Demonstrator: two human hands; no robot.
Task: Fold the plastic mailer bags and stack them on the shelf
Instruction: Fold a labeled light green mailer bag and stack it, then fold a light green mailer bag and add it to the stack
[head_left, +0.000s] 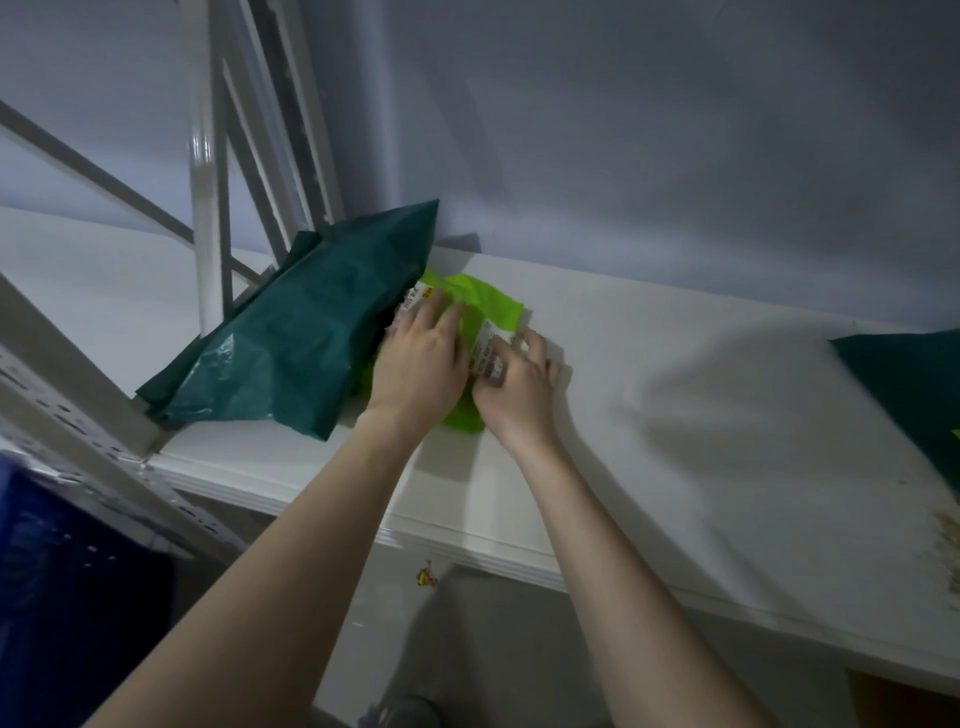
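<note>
Lime-green mailer bag (475, 301) lying flat on the white shelf board (675, 415), partly folded, white printed labels showing on its top face. Pressed down by 2 bare hands side by side. Left hand (421, 358) spread over the bag's left part, fingers straight and flat, tips reaching a label near the far edge. Right hand (519, 384) on the bag's right edge, fingers curled around a labelled fold, thumb side against the plastic; looks like a pinch on that fold.

Just left of the lime bag, touching and overlapping it: dark green mailer bag (291, 332), crumpled, bigger, leaning tilted against the grey metal upright (208, 208) of the rack. Well to the right of the lime bag, at the frame edge: corner of another dark green bag (914, 384) on the same board.

Board matte white, smooth, soft shadows cast right of the hands; brownish specks and stains near its far right end. Front lip white, layered. Behind the lime bag, plain grey-blue wall (623, 130). Diagonal braces and a perforated rack beam (67, 415) left of it. Below left, dark blue crate (62, 597). Below the board, pale floor with a small yellow scrap (426, 577). Light dim.
</note>
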